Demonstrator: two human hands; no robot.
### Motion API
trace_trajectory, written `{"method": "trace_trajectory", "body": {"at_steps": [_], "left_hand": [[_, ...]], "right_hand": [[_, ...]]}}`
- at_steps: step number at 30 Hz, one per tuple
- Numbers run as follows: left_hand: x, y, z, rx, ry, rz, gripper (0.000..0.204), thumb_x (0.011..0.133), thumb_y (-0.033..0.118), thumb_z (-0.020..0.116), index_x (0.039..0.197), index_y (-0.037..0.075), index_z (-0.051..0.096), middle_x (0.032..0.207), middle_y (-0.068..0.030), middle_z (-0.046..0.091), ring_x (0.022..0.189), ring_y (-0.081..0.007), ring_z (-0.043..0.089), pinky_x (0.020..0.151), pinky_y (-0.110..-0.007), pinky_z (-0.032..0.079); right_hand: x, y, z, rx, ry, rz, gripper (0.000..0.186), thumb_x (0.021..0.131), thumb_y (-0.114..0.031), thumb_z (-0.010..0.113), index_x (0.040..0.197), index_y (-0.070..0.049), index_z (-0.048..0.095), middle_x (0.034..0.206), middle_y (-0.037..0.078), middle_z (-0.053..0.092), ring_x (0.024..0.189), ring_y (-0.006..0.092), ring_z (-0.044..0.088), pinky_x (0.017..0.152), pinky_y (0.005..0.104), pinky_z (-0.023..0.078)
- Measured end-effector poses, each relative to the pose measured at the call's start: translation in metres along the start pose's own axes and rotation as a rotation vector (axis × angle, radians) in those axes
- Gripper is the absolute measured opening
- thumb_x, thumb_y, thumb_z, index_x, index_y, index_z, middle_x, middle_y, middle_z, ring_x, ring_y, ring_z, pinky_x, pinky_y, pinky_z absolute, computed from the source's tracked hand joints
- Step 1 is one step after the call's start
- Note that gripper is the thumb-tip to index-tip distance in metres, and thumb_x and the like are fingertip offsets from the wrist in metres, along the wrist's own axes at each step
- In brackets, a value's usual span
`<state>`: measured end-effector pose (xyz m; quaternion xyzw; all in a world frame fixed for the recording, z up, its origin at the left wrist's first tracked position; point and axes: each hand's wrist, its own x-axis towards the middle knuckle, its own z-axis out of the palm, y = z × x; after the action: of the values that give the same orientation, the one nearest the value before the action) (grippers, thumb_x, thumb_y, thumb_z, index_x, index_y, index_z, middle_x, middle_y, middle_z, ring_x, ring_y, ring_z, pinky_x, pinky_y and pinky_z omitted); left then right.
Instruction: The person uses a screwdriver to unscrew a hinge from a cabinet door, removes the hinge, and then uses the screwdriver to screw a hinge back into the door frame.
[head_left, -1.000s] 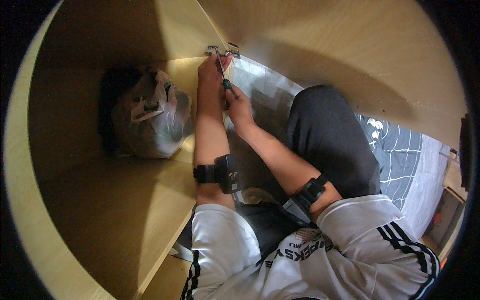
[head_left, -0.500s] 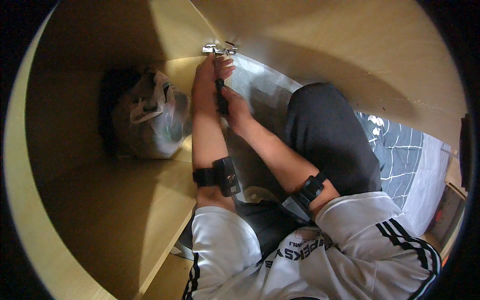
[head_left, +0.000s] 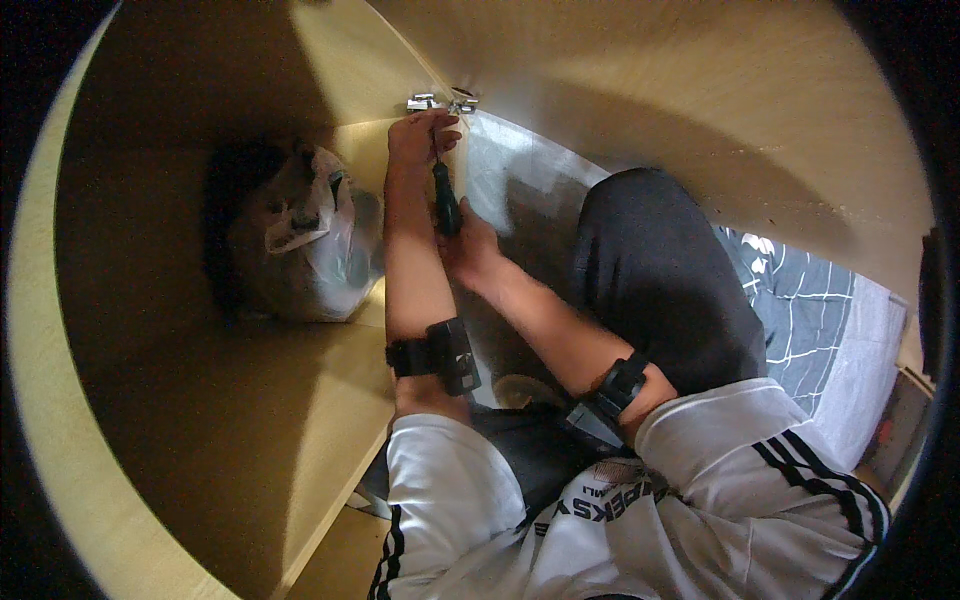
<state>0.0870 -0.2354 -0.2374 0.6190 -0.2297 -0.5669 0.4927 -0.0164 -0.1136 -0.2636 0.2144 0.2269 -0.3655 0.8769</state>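
Note:
A screwdriver (head_left: pixel 447 201) with a dark handle and thin shaft points away from me, its tip up by a metal cabinet hinge (head_left: pixel 424 102). My left hand (head_left: pixel 412 141) is just below the hinge, fingers curled around the shaft near the tip. They hide the tip and any screw there. At the near end of the handle, my right hand (head_left: pixel 473 250) holds it low, with the thumb side along the handle. The hinge sits in the corner where the wooden cabinet side (head_left: pixel 360 70) meets the large door panel (head_left: pixel 640 60).
Left of my forearm, a clear plastic bag (head_left: pixel 310 240) with unclear contents stands inside the wooden cabinet, beside a dark object. My bent knee in dark trousers (head_left: pixel 665 270) is close to the door panel on the right. Beyond it lies dark checked bedding (head_left: pixel 800 310).
My right hand has slid back toward the handle's near end, and the screwdriver has shifted slightly toward me. My left hand's fingers have moved down a little from the hinge.

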Motion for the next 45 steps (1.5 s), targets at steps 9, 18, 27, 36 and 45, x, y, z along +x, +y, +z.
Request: {"method": "trace_trajectory", "body": {"at_steps": [9, 18, 27, 36, 45], "left_hand": [[-0.005, -0.001, -0.003, 0.052, 0.117, 0.064, 0.025, 0.085, 0.018, 0.054, 0.091, -0.006, 0.059, 0.082, -0.0135, 0.064, 0.06, -0.021, 0.06, 0.053, -0.029, 0.05], [0.012, -0.01, 0.01, -0.062, 0.029, 0.054, 0.018, 0.084, 0.012, 0.056, 0.088, -0.006, 0.058, 0.079, -0.0141, 0.063, 0.061, -0.0231, 0.061, 0.053, -0.029, 0.05], [0.014, -0.016, -0.002, -0.115, 0.084, 0.111, 0.016, 0.085, 0.01, 0.055, 0.087, -0.006, 0.055, 0.079, -0.0162, 0.063, 0.063, -0.0266, 0.063, 0.057, -0.033, 0.053], [0.018, -0.017, 0.005, -0.102, 0.06, 0.142, 0.012, 0.085, 0.003, 0.052, 0.087, -0.008, 0.054, 0.08, -0.018, 0.063, 0.065, -0.0287, 0.065, 0.054, -0.033, 0.055], [0.02, -0.02, -0.011, -0.083, 0.141, 0.144, 0.007, 0.083, 0.0, 0.054, 0.084, -0.007, 0.055, 0.079, -0.0184, 0.063, 0.064, -0.0286, 0.065, 0.055, -0.033, 0.056]], "right_hand": [[-0.009, 0.011, 0.004, -0.045, -0.049, 0.098, 0.032, 0.093, -0.029, 0.04, 0.113, -0.006, 0.049, 0.106, 0.013, 0.057, 0.096, 0.0276, 0.053, 0.086, 0.0406, 0.042], [0.024, -0.018, -0.04, -0.034, -0.166, 0.032, 0.026, 0.093, -0.027, 0.038, 0.099, -0.005, 0.051, 0.089, 0.011, 0.057, 0.074, 0.0232, 0.054, 0.069, 0.0362, 0.046], [0.005, 0.008, 0.004, -0.182, 0.268, -0.253, 0.023, 0.093, -0.028, 0.041, 0.09, -0.006, 0.05, 0.074, 0.005, 0.052, 0.06, 0.0178, 0.049, 0.055, 0.0302, 0.043], [0.013, 0.009, -0.007, -0.225, 0.257, -0.281, 0.021, 0.092, -0.026, 0.04, 0.091, -0.008, 0.05, 0.07, 0.005, 0.051, 0.056, 0.018, 0.047, 0.054, 0.0305, 0.042], [-0.002, 0.014, 0.016, -0.452, 0.43, -0.305, 0.026, 0.093, -0.032, 0.037, 0.088, -0.01, 0.05, 0.068, 0.004, 0.05, 0.045, 0.0155, 0.039, 0.04, 0.026, 0.033]]}}
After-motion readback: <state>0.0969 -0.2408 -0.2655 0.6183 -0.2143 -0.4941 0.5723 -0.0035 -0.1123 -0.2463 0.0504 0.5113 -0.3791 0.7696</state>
